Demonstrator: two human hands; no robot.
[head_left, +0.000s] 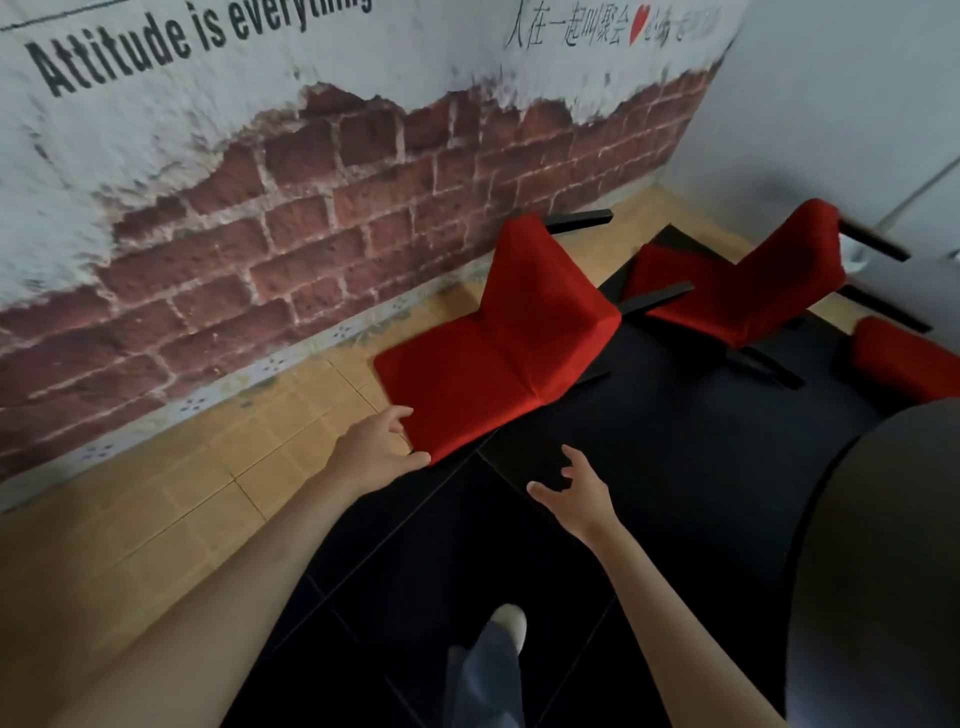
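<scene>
A red padded chair (498, 358) lies tipped over on the floor by the brick wall, its black legs pointing right. My left hand (382, 447) is at the chair's nearest corner, with the thumb on the near edge and the fingers curled along the left edge. Over the black floor to the right of that corner, my right hand (571, 493) hovers with fingers spread, holding nothing and clear of the chair.
A second tipped red chair (748, 291) lies further right, and part of a third red chair (904, 364) shows at the right edge. A dark round table (883, 545) fills the lower right. The brick-pattern wall (260, 249) runs along the tan tile floor (156, 504). My shoe (511, 623) is below.
</scene>
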